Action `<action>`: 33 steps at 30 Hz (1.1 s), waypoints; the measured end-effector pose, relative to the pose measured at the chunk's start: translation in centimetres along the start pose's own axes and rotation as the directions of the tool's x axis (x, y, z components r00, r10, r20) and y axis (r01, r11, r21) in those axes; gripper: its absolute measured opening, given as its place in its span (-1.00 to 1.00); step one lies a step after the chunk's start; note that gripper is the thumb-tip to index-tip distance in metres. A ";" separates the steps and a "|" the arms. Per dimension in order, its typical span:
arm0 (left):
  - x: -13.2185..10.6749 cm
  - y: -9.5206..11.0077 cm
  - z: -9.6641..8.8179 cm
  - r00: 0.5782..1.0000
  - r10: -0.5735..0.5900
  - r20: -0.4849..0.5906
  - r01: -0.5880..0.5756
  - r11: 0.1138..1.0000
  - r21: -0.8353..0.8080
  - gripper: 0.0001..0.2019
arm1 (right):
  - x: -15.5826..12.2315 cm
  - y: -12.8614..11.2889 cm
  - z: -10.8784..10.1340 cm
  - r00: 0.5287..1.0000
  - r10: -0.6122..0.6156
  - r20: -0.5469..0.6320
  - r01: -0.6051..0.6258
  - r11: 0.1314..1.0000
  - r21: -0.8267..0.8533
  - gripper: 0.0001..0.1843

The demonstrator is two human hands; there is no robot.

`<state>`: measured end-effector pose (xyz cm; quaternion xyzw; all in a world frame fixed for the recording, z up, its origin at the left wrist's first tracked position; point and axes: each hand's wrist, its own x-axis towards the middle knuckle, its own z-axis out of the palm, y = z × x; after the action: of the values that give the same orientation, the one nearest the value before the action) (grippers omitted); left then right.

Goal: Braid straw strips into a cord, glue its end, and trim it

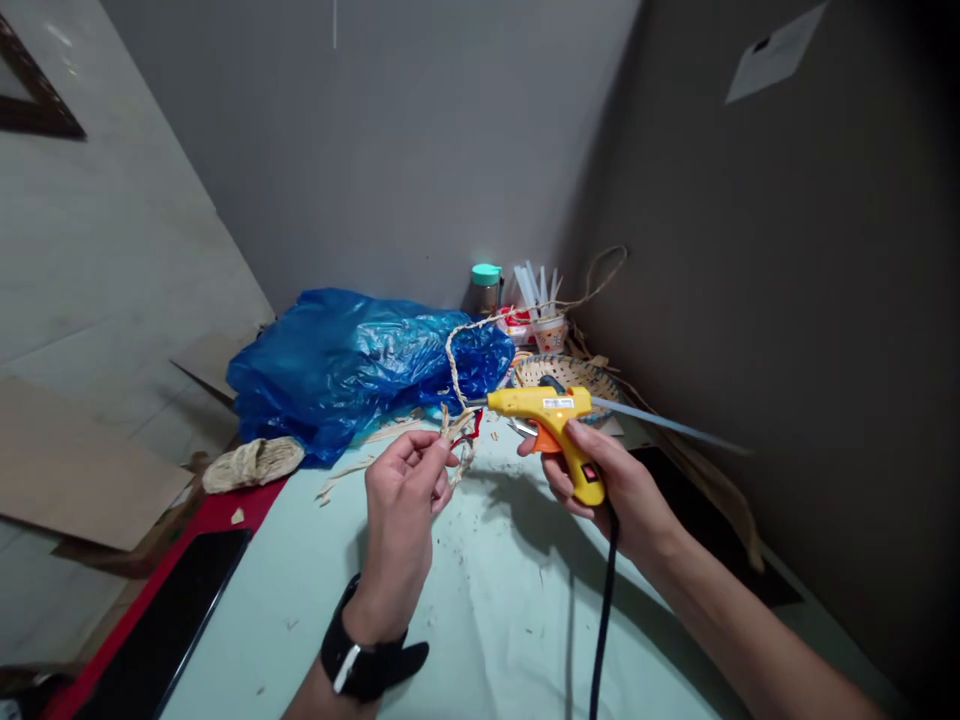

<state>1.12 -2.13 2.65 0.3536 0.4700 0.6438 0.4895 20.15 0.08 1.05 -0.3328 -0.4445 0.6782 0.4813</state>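
The right hand (pixel 626 495) is closed around the handle of a yellow glue gun (pixel 532 402), its forearm slanting in from the lower right, index finger curled at the orange trigger (pixel 546 440). The left hand (pixel 405 475) rises from below with its back to the camera, a black watch (pixel 364 655) on the wrist; its grip is together, thumb and forefinger pinching the pale strands of a braided cord (pixel 454 370). The glue gun is held above the desk (pixel 495 640), its barrel nearly level and its nozzle pointing left at those strands; whether they touch, I cannot tell. A long glue stick (pixel 667 424) juts from its rear, dipping rightward, and a black cable (pixel 605 620) hangs below the handle. The braided cord climbs from the pinch, then bends away right into a loop. Behind lie a blue plastic bag (pixel 352 355) and a woven basket (pixel 600 380).
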 end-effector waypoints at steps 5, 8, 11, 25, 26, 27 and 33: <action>-0.1 0.5 -0.4 1.000 0.021 0.022 -0.020 1.000 -0.012 -0.81 | -1.4 0.9 -0.6 0.988 0.092 -0.123 -0.088 0.995 0.037 -0.63; -0.3 0.7 -0.5 0.999 0.013 0.051 -0.013 1.000 0.008 -0.83 | -2.3 1.8 -1.0 0.980 0.150 -0.131 -0.155 0.988 -0.024 -0.64; -0.6 1.0 -0.4 0.995 -0.013 0.095 0.009 0.999 0.042 -0.83 | -2.6 2.7 -1.3 0.965 0.238 -0.109 -0.252 0.958 -0.134 -0.57; -1.2 0.6 0.0 0.935 -0.134 0.329 0.083 0.983 0.166 -0.89 | -3.8 -0.3 -2.2 0.989 -0.044 -0.144 -0.103 0.502 -0.859 -0.69; -1.3 0.5 0.1 0.927 -0.149 0.345 0.093 0.981 0.172 -0.89 | -3.7 -0.6 -1.8 0.993 -0.065 -0.102 -0.057 0.496 -0.866 -0.72; -1.3 0.5 0.1 0.918 -0.162 0.361 0.104 0.979 0.173 -0.89 | -3.4 -0.8 -1.4 0.996 -0.075 -0.045 0.000 0.511 -0.860 -0.71; -1.0 -0.2 0.2 0.878 -0.246 0.411 0.190 0.967 0.172 -0.90 | -1.1 -0.3 0.1 0.957 -0.183 0.225 0.283 0.757 -0.590 -0.61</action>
<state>1.59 -3.07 2.56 0.4616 0.4276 0.4598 0.6266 20.51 -0.93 1.38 -0.3602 -0.7147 0.4542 0.3914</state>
